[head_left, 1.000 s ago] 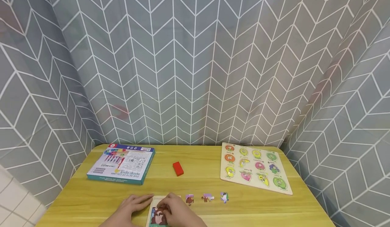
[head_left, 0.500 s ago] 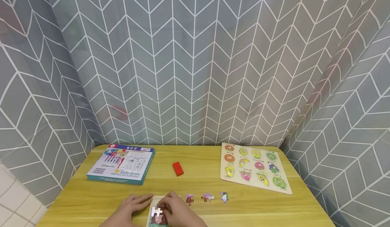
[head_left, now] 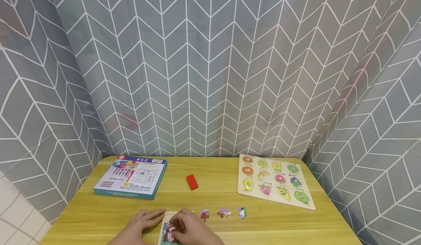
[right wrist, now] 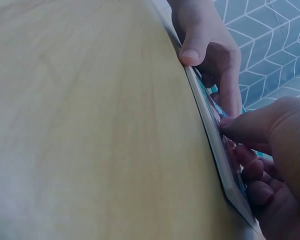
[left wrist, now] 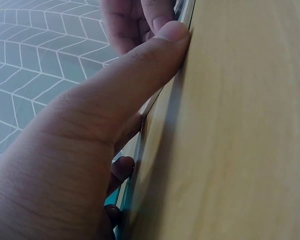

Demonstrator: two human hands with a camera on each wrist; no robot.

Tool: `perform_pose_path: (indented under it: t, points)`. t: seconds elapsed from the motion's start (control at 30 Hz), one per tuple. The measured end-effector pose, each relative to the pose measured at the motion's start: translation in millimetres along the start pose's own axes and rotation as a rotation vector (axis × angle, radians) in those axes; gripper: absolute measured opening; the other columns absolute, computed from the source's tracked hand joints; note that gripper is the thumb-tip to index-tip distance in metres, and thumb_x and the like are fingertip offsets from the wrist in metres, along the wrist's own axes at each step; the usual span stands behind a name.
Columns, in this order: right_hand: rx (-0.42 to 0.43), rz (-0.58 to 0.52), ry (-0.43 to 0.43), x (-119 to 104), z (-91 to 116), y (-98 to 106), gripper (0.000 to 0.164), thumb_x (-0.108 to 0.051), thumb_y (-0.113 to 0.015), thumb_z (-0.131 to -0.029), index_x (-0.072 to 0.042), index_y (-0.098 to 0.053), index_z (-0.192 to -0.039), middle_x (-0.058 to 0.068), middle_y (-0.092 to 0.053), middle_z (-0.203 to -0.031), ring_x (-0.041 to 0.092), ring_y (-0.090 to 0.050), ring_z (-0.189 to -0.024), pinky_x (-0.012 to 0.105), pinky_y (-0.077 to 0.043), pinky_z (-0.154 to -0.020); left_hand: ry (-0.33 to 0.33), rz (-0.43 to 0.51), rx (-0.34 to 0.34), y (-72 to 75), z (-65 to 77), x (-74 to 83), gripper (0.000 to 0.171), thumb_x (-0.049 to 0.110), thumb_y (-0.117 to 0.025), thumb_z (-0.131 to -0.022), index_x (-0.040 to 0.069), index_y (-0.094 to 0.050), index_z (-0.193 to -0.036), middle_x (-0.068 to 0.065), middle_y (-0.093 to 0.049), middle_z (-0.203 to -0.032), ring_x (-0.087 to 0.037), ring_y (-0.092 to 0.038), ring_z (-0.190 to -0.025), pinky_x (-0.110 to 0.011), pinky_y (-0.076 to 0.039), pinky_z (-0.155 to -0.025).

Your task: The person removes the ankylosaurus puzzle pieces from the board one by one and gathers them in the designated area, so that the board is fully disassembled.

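A small wooden jigsaw puzzle tray lies at the table's front edge, showing a brown-haired figure on green. My left hand rests at its left side, index finger reaching the top-left corner; in the left wrist view its thumb presses the tray's edge. Over the picture, my right hand bends its fingers and pinches a brown puzzle piece, mostly hidden beneath them. Right of the tray lie three loose pieces: one brown and purple, one purple and brown, one blue and green.
A flat boxed bead set lies at the back left. Behind the puzzle sits a red block. On the right is a wooden fruit puzzle board. Patterned grey curtains surround the yellow wooden table.
My right thumb has shifted slightly left over the picture. A piece near the fingertips shone white half a second ago and now shows its colours. The left hand stays put.
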State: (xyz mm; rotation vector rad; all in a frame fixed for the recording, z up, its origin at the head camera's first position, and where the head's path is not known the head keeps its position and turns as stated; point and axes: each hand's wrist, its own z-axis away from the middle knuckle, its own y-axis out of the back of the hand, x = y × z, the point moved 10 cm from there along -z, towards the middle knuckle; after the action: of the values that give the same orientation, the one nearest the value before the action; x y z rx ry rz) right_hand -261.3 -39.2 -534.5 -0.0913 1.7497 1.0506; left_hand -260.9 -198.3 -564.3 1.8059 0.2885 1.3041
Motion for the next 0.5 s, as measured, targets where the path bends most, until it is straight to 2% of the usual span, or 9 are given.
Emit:
perform_pose_path:
  t: [0.27, 0.5]
  points:
    - [0.006, 0.017, -0.023, -3.8, -1.0, 1.3, 0.020, -0.018, -0.079, -0.098, -0.013, -0.077, -0.116, -0.014, -0.058, -0.100, -0.004, -0.048, -0.081, 0.017, -0.047, -0.073, 0.031, 0.027, -0.026, -1.1, -0.2, -0.2, 0.086, 0.058, -0.089, -0.080, 0.028, -0.058, -0.155, 0.016, -0.050, -0.161, 0.001, -0.041, -0.113, -0.029, -0.042, -0.091]
    - [0.006, 0.062, -0.035, -3.2, -2.6, 0.8, 0.020, -0.017, -0.079, -0.097, -0.015, -0.077, -0.117, -0.015, -0.058, -0.100, -0.004, -0.048, -0.084, 0.018, -0.047, -0.077, 0.041, 0.039, -0.039, 0.7, -0.5, 2.4, 0.087, 0.058, -0.087, -0.082, 0.023, -0.058, -0.156, 0.012, -0.049, -0.162, 0.000, -0.040, -0.112, -0.029, -0.042, -0.091]
